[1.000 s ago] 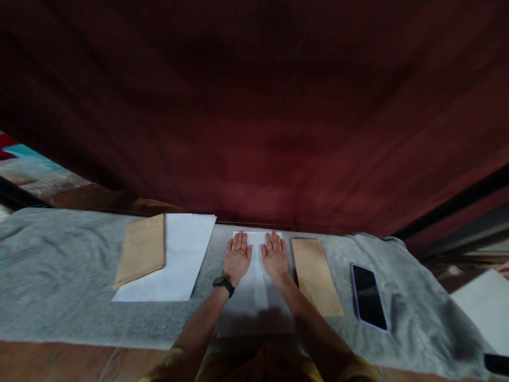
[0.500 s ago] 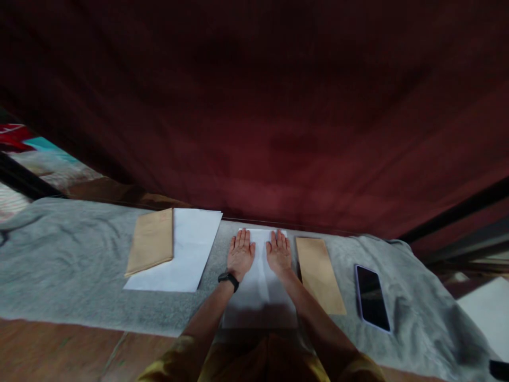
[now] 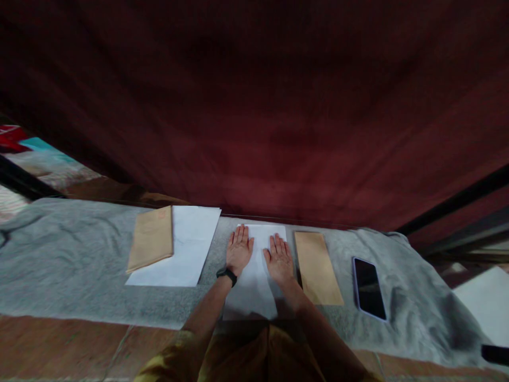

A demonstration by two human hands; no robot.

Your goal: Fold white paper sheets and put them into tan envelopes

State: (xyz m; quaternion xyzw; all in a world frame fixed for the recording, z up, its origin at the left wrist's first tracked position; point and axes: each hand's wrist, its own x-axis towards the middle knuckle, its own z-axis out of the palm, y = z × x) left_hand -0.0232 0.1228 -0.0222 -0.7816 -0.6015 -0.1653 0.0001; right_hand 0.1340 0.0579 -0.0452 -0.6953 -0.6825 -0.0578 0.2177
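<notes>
A white sheet of paper (image 3: 254, 286) lies in front of me on a grey cloth. My left hand (image 3: 239, 253) rests flat on its left edge, fingers stretched forward, with a dark watch (image 3: 226, 275) on the wrist. On the paper's right side my right hand (image 3: 280, 261) also lies palm down, its fingers extended and thumb apart. Neither hand grips anything. Just right of my right hand is a brown envelope (image 3: 319, 268). Left of my left hand, more white sheets (image 3: 191, 244) lie partly under brown envelopes (image 3: 151, 237).
A phone (image 3: 369, 289) lies face up on the grey cloth (image 3: 71, 254) at the right. Dark red fabric (image 3: 262, 132) hangs along the far edge. Tiled floor (image 3: 51, 345) shows along the near edge. A white panel (image 3: 485, 302) stands at far right.
My right hand has slid slightly toward me on the paper. The left hand stays nearly in place. The whole view has shifted a little.
</notes>
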